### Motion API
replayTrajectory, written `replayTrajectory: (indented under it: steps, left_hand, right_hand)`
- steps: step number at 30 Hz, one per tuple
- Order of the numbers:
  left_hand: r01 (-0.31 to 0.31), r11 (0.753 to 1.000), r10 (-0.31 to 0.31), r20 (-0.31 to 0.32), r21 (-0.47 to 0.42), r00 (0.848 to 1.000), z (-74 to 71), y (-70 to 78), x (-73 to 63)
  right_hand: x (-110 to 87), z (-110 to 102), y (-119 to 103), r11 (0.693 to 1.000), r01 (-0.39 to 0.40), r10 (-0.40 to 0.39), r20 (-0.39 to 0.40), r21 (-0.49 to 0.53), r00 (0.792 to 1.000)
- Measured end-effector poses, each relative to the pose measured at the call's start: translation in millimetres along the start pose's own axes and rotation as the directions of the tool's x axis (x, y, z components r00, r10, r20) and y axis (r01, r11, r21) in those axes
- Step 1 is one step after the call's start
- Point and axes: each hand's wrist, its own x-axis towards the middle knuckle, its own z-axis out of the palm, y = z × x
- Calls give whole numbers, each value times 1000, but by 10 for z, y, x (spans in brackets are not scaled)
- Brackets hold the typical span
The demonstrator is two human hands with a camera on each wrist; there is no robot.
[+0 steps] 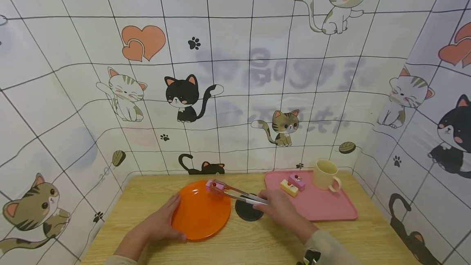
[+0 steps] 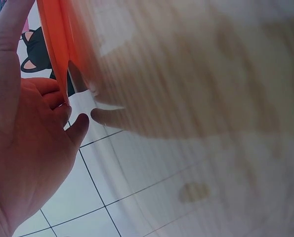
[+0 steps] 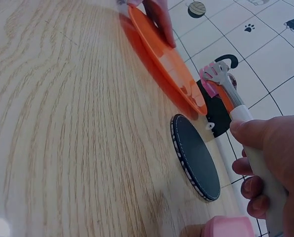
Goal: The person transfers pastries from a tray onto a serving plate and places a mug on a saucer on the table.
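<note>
My right hand (image 1: 277,209) grips a pair of tongs (image 1: 244,196) with pale handles and metal arms. Their tips pinch a small pink toy cake (image 1: 215,186) with a red dot on top, over the far right rim of an orange plate (image 1: 200,216). The right wrist view shows fingers curled round the white handle (image 3: 260,168). At the plate's left side, my left hand (image 1: 162,218) touches the rim, thumb and fingers spread along it. In the left wrist view its fingertips (image 2: 48,91) are right at the plate's edge.
On the right, a pink tray (image 1: 320,209) holds a yellow toy cake (image 1: 289,188), a purple-pink one (image 1: 297,182) and a cream mug (image 1: 325,175). A round black coaster (image 1: 249,212) lies between plate and tray. Cat-printed walls (image 1: 235,93) enclose the wooden table (image 1: 235,248).
</note>
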Motion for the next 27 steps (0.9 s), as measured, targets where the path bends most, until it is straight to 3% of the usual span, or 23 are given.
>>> replayTrajectory:
  steps: [15, 27]
  left_hand:
    - [-4, 1000, 4, -6, 8, 1000, 18, -38, 17]
    - [-4, 1000, 4, -5, 19, 1000, 11, -27, 14]
  right_hand:
    - [139, 120, -91, 999, 35, -37, 54, 30, 998]
    - [213, 172, -129, 998, -14, 7, 107, 57, 994]
